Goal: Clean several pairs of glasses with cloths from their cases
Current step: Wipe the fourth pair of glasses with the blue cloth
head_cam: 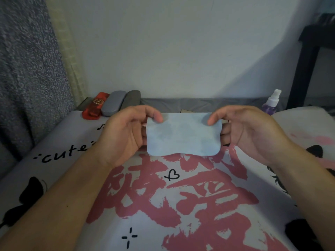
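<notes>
A pale blue cleaning cloth [184, 135] is stretched flat between both hands, above the printed cover. My left hand [125, 134] pinches its upper left corner with thumb over fingers. My right hand [248, 133] pinches the upper right corner the same way. At the back left lie three shut glasses cases side by side: a red case [95, 105], a blue-grey case [113, 103] and a darker grey case [132, 98]. No glasses are in view.
A purple spray bottle [271, 103] with a white nozzle stands at the back right. A white and pink printed cover [181, 196] spreads under the hands. A white wall rises behind; a dark table leg [302, 69] stands at right, grey fabric hangs at left.
</notes>
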Motion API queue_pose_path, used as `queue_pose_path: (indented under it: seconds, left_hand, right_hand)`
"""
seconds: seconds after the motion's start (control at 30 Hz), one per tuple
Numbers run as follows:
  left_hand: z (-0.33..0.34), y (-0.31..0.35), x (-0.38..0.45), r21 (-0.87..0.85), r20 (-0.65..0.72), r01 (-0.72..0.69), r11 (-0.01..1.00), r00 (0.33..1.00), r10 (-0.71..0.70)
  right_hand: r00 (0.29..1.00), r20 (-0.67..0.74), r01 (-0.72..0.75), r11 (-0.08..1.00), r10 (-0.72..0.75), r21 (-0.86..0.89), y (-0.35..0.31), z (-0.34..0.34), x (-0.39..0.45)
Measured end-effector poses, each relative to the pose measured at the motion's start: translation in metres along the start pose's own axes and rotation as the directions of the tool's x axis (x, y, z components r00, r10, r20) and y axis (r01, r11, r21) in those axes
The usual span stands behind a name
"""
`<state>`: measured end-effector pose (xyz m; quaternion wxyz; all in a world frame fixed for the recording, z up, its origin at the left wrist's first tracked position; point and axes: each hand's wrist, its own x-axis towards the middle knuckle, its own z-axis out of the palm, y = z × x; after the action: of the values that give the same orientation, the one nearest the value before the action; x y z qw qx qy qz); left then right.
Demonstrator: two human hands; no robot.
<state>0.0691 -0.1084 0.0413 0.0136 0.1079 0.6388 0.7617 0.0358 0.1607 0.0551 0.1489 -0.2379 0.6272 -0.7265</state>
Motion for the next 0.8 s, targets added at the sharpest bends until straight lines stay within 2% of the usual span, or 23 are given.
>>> queue_pose_path:
  seconds: [0.07,0.13,0.2,0.3,0.4,0.57,0.73,0.8]
  left_hand:
    - [0.002,-0.002,0.000,0.078,-0.021,-0.028,0.997,0.999,0.030]
    - [0.004,-0.008,0.000,0.281,-0.047,-0.079,0.956,0.994,0.096]
    - [0.007,-0.010,0.001,0.392,-0.051,-0.137,0.910,0.984,0.171]
    - [0.013,-0.009,0.000,0.316,-0.094,-0.293,0.902,0.937,0.337]
    - [0.010,-0.006,-0.002,0.315,-0.104,-0.378,0.870,0.898,0.428]
    - [0.010,-0.006,-0.001,0.259,-0.005,-0.223,0.940,0.973,0.233]
    - [0.010,-0.006,0.002,0.130,-0.059,0.014,0.991,0.998,-0.006]
    - [0.012,-0.003,0.007,0.132,-0.087,0.081,0.988,0.994,-0.070]
  right_hand:
    - [0.996,-0.076,0.018,0.977,-0.035,-0.210,0.004,0.001,0.000]
    - [0.985,-0.149,0.010,0.896,-0.085,-0.444,0.010,0.003,0.002]
    - [0.979,-0.154,0.047,0.885,-0.132,-0.462,0.009,0.008,0.003]
    - [0.958,-0.119,0.199,0.906,-0.260,-0.373,0.004,0.007,-0.001]
    - [0.945,-0.126,0.255,0.921,-0.302,-0.294,0.002,0.006,-0.004]
    - [0.946,-0.129,0.242,0.913,-0.297,-0.328,0.008,-0.004,0.003]
    - [0.993,-0.071,0.070,0.950,-0.096,-0.305,0.009,-0.013,0.005]
    - [1.000,-0.030,-0.012,0.943,0.002,-0.333,0.009,-0.018,0.006]
